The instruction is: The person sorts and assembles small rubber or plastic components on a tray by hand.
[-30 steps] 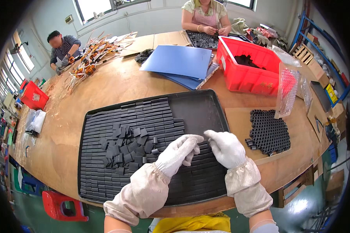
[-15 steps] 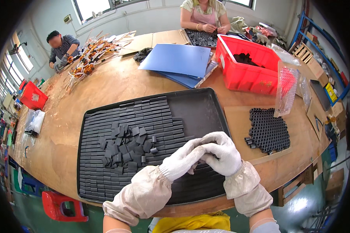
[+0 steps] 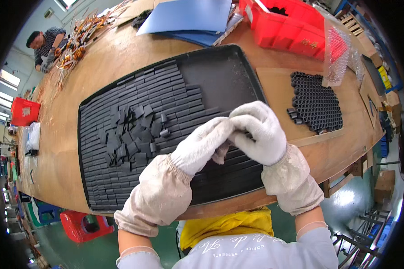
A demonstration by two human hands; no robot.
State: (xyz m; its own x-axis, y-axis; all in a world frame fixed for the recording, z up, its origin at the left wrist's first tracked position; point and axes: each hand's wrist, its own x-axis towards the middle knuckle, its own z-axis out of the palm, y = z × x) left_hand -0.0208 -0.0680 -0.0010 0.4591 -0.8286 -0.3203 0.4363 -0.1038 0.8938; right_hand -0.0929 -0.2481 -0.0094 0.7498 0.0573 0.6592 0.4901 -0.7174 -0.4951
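Over a black tray (image 3: 215, 74), our left hand (image 3: 202, 143) and right hand (image 3: 261, 134) meet

Just above the near right part of the tray, we have both hands together, white-gloved, fingertips meeting and fingers curled inward. We cannot tell whether anything small is pinched between them. To the left of our left hand, inside the tray, a loose heap of small black pieces (image 3: 132, 136) lies on close-set rows (image 3: 155, 85) of similar pieces. Beyond both hands is a bare stretch of tray floor. To the right of our right hand, on cardboard (image 3: 276, 89) laid over the wooden surface (image 3: 58, 134), short black tubes (image 3: 316, 101) are packed like honeycomb. Farther beyond that hand sits a red bin (image 3: 285, 29).

We judge the loose pieces light and fairly stiff, perhaps slippery to a gloved hand; a fingertip pinch on two opposite edges looks the surest hold.
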